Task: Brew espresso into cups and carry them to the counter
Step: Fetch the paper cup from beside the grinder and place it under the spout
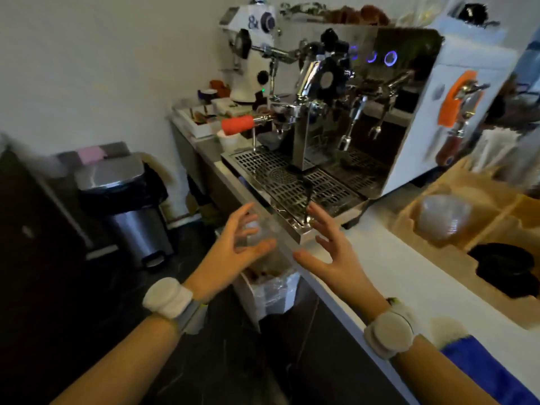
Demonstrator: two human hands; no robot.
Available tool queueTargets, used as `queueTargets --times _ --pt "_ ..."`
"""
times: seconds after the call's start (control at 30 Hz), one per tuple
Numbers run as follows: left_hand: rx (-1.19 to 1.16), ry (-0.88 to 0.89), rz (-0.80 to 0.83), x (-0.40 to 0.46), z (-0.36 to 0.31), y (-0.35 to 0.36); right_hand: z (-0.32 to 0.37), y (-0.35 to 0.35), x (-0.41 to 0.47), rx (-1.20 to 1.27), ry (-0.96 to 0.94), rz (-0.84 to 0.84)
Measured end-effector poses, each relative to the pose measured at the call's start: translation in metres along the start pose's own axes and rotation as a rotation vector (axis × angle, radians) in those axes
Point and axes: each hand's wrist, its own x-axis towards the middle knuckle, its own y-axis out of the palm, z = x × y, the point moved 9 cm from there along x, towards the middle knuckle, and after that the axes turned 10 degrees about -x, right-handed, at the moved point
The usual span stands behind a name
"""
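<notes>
My left hand (233, 247) and right hand (330, 252) hover with fingers spread, each grip empty, above the near edge of the white desk (409, 267). Just beyond stands the espresso machine (336, 112), its orange-handled portafilter (248, 124) locked in at left.

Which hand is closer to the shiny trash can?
The left hand. It hovers open just right of the trash can; the right hand is farther right, by the coffee machine's tray.

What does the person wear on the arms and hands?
Both hands are bare, without gloves. The left wrist and right wrist each carry a pale, round, padded band. A blue cloth lies beside the right forearm; whether it is a sleeve is unclear.
</notes>
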Motion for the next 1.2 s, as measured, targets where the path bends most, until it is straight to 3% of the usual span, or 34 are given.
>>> queueTargets --times 0.23,0.47,0.9,1.2 --pt "0.010 -0.033 -0.124 0.022 0.023 -0.106 0.015 0.092 0.080 0.082 -0.065 0.164" --pt "0.047 -0.056 -0.159 0.079 0.049 -0.203 0.025 0.150 0.178 0.144 -0.110 0.087" --pt "0.103 -0.030 -0.049 0.242 0.057 -0.321 -0.007 0.211 0.354 0.076 -0.008 0.003" --pt "0.056 -0.072 0.150 0.383 0.094 -0.343 -0.064 0.216 0.423 0.049 0.191 -0.257"
